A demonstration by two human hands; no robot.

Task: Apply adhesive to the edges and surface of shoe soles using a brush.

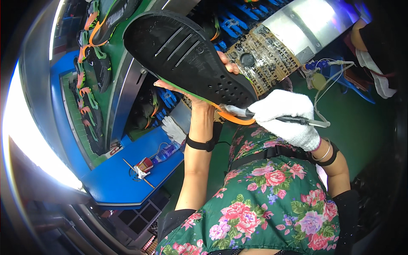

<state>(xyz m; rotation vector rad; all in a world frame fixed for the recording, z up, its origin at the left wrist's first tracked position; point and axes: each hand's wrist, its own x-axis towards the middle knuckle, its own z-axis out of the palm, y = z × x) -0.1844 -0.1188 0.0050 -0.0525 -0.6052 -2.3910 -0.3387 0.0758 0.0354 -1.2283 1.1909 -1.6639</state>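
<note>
Left hand [199, 95] fingers gripping black shoe sole [187, 55]; gloved right hand [287, 117] fingers clamped on pen-like tool [297, 121]; small red packet [145, 164] on blue worktop [114, 182].

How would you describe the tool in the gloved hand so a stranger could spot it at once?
Find the big black shoe sole held up in the middle. At its orange heel end, the white-gloved right hand grips a thin pen-like tool, the only thing trailing a pale cord.
</note>
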